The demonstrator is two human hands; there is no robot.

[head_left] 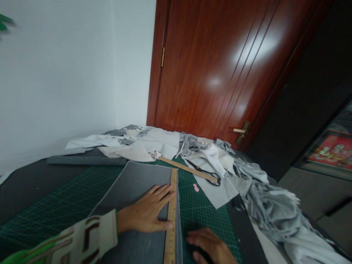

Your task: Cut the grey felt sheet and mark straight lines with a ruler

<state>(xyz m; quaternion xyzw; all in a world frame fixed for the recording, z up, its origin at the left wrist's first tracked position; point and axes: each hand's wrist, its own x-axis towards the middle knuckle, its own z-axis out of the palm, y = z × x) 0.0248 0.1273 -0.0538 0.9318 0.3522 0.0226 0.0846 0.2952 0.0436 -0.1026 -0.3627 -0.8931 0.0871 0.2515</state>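
Left hand (pixel 150 212) laid flat and open, fingers spread, on the grey fabric (pixel 132 190), fingertips pressing against the wooden ruler (pixel 171 220) along the fabric's right edge. Right hand (pixel 210 247) low at the bottom of the frame, resting on the green cutting mat (pixel 68 198) just right of the ruler, blurred, knuckles up and curled over something dark; whether gripping it could not be told. Grey fabric spread over the middle of the mat, the ruler upright along its edge. A second wooden ruler (pixel 187 169) angled farther back, black scissors (pixel 205 171) lying beside it on white cloth (pixel 217 190). Small pink chalk piece (pixel 195 187) on the mat, between ruler and cloth. Heaped pale and grey scraps (pixel 275 209) off to the right, below the red-brown door (pixel 220 66).
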